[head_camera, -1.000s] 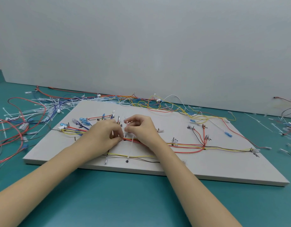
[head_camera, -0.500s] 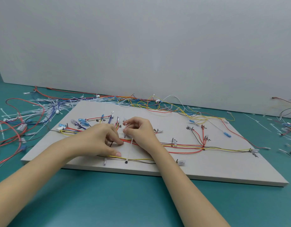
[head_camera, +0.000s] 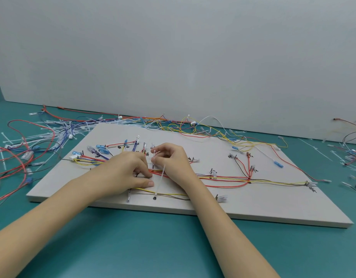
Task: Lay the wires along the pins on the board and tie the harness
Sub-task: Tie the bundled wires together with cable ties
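A pale grey board (head_camera: 243, 203) lies on the teal table with red, yellow and black wires (head_camera: 229, 178) laid along its pins. My right hand (head_camera: 173, 161) pinches the upper end of a white cable tie (head_camera: 160, 182) whose tail hangs down over the wire bundle. My left hand (head_camera: 127, 173) rests on the board just left of it, fingers curled, fingertips pressing the red wires at the tie. Blue-sleeved terminals (head_camera: 102, 150) lie at the board's left part.
Loose wires and white cable ties (head_camera: 42, 137) lie piled at the left of the table. More yellow and red wires (head_camera: 193, 127) trail behind the board along the grey wall. Further wires and ties (head_camera: 351, 155) lie at the right edge.
My left hand has slid down and flattened onto the wire bundle. The right hand has kept the tie's upper end, and the tail now hangs lower over the wires.
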`<state>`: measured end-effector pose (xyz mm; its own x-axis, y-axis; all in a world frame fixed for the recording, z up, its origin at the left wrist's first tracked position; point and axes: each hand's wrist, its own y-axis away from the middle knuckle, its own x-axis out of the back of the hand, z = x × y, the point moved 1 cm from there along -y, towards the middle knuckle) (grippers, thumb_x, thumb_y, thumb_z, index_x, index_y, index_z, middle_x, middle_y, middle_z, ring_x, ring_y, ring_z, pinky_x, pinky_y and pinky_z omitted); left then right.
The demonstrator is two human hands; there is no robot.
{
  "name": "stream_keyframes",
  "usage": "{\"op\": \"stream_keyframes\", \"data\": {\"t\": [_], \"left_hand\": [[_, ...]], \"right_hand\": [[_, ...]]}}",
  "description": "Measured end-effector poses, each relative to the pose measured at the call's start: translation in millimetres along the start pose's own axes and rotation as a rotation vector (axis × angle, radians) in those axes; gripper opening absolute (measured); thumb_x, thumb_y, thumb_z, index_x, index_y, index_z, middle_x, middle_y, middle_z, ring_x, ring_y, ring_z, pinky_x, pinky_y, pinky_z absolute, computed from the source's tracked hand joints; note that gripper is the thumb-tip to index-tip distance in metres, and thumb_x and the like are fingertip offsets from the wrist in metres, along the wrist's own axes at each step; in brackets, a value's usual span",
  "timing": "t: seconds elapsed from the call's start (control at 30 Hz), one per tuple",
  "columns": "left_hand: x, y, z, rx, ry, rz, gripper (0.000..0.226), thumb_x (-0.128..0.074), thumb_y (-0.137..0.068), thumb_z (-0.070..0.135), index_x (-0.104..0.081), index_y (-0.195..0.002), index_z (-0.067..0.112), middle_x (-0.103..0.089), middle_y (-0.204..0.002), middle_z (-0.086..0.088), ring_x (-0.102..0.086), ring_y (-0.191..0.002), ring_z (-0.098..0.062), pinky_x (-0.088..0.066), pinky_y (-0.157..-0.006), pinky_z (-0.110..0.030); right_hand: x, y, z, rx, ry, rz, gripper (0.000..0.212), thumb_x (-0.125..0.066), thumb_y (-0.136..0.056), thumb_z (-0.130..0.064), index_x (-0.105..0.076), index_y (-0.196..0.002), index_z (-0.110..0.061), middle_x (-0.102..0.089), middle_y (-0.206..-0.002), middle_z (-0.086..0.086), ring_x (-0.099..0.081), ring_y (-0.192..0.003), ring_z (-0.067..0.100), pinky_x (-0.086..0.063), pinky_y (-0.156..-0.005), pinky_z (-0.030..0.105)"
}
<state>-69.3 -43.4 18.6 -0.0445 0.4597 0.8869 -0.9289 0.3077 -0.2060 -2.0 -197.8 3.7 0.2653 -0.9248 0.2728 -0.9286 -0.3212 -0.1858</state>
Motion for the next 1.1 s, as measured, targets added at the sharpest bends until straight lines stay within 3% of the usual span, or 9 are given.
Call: {"op": "stream_keyframes", "data": {"t": [0.17, 0.27, 0.33, 0.53, 0.63, 0.73, 0.87, 1.03, 1.1], "left_hand": [[4, 0, -3, 0.038, 0.071, -0.053, 0.028, -0.078, -0.074, 0.046, -0.077, -0.097, 0.029, -0.059, -0.095, 0.016, -0.055, -0.088, 0.0, -0.045, -0.078, -0.022], [3, 0, -2, 0.03, 0.059, -0.03, 0.024, -0.078, -0.075, 0.044, -0.078, -0.094, 0.03, -0.059, -0.091, 0.014, -0.054, -0.083, 0.0, -0.044, -0.074, -0.022], [2, 1, -1, 0.01, 0.012, -0.014, 0.021, -0.075, -0.077, 0.045, -0.078, -0.093, 0.032, -0.057, -0.088, 0.014, -0.051, -0.08, 0.003, -0.042, -0.07, -0.022], [2, 5, 6, -0.03, -0.156, 0.015, 0.022, -0.063, -0.085, 0.052, -0.076, -0.096, 0.037, -0.055, -0.09, 0.019, -0.045, -0.086, 0.003, -0.047, -0.077, -0.032], [-2, 7, 13, -0.059, -0.24, 0.059, 0.025, -0.054, -0.092, 0.046, -0.075, -0.092, 0.031, -0.055, -0.091, 0.016, -0.043, -0.085, 0.002, -0.046, -0.074, -0.032], [-4, 6, 16, -0.059, -0.252, 0.07, 0.026, -0.05, -0.096, 0.036, -0.069, -0.089, 0.02, -0.052, -0.088, 0.011, -0.047, -0.083, -0.006, -0.044, -0.073, -0.031], [-11, 2, 21, -0.039, -0.07, 0.136, 0.017, -0.052, -0.098, 0.023, -0.057, -0.084, 0.014, -0.044, -0.079, 0.013, -0.044, -0.073, -0.004, -0.032, -0.067, -0.02], [-10, -5, 16, 0.138, 0.248, 0.208, 0.019, -0.055, -0.097, 0.021, -0.064, -0.081, 0.015, -0.062, -0.066, 0.005, -0.058, -0.062, -0.004, -0.042, -0.057, -0.014], [-11, -9, 14, 0.222, 0.439, 0.18, 0.02, -0.053, -0.098, 0.018, -0.063, -0.082, 0.012, -0.069, -0.071, -0.004, -0.065, -0.061, -0.011, -0.051, -0.057, -0.022]], "right_hand": [[0, 0, 1, 0.0, -0.001, 0.003, 0.018, -0.065, -0.082, 0.005, -0.069, -0.096, -0.005, -0.065, -0.077, 0.01, -0.06, -0.072, 0.017, -0.054, -0.078, 0.037], [0, 0, 2, 0.007, -0.006, 0.001, 0.018, -0.065, -0.081, 0.006, -0.069, -0.095, -0.006, -0.066, -0.078, 0.013, -0.06, -0.071, 0.017, -0.054, -0.076, 0.038], [-1, -1, 2, 0.014, -0.016, 0.004, 0.018, -0.065, -0.081, 0.007, -0.068, -0.091, -0.008, -0.067, -0.081, 0.018, -0.058, -0.071, 0.018, -0.053, -0.076, 0.039], [-2, -3, 5, 0.028, -0.022, 0.009, 0.022, -0.065, -0.079, 0.006, -0.066, -0.084, -0.015, -0.068, -0.08, 0.018, -0.058, -0.07, 0.018, -0.052, -0.078, 0.039], [-1, -3, 6, 0.038, -0.039, 0.013, 0.024, -0.064, -0.08, 0.006, -0.066, -0.082, -0.018, -0.069, -0.083, 0.022, -0.06, -0.073, 0.019, -0.054, -0.083, 0.043], [-1, -3, 8, 0.048, -0.06, 0.017, 0.016, -0.06, -0.085, 0.003, -0.067, -0.087, -0.011, -0.067, -0.072, 0.011, -0.062, -0.07, 0.018, -0.053, -0.083, 0.043], [0, -3, 6, 0.056, -0.094, 0.015, 0.01, -0.058, -0.091, -0.002, -0.068, -0.09, -0.005, -0.065, -0.066, 0.004, -0.06, -0.066, 0.013, -0.053, -0.076, 0.033], [2, -2, 3, 0.029, -0.14, 0.015, 0.01, -0.061, -0.09, -0.004, -0.071, -0.089, -0.001, -0.065, -0.066, 0.003, -0.059, -0.065, 0.012, -0.051, -0.073, 0.03], [3, -1, 2, 0.023, -0.143, 0.012, 0.01, -0.063, -0.088, -0.005, -0.072, -0.087, 0.0, -0.065, -0.067, 0.003, -0.058, -0.063, 0.009, -0.05, -0.07, 0.026]]}}
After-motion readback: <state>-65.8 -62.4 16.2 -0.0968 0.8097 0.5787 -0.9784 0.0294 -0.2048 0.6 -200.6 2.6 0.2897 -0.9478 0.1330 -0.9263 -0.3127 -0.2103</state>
